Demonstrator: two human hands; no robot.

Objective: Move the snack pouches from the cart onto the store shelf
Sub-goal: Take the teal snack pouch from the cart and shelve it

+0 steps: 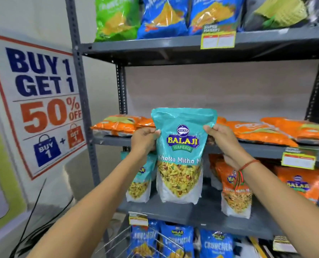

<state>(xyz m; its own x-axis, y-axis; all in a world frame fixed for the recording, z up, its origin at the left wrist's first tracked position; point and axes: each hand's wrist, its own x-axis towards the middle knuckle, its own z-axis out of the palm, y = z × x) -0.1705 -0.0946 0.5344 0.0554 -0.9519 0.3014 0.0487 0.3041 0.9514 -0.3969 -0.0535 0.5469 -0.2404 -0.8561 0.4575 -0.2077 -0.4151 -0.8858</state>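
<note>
I hold a teal snack pouch (181, 146) upright in front of the grey shelf unit (197, 213). My left hand (144, 138) grips its left upper edge and my right hand (222, 136) grips its right upper edge. The pouch's bottom hangs just above the lower middle shelf board. Another teal pouch (139, 183) stands on that shelf behind and to the left. Two orange pouches (235, 192) stand on the same shelf to the right. A corner of the wire cart (136, 241) shows at the bottom, its contents hidden.
Orange packets (266, 131) lie flat on the shelf above. Blue and green chip bags (164, 15) fill the top shelf, blue bags (177, 241) the bottom one. A sale poster (43, 101) hangs on the left wall. Black cables (34, 229) run down near the floor.
</note>
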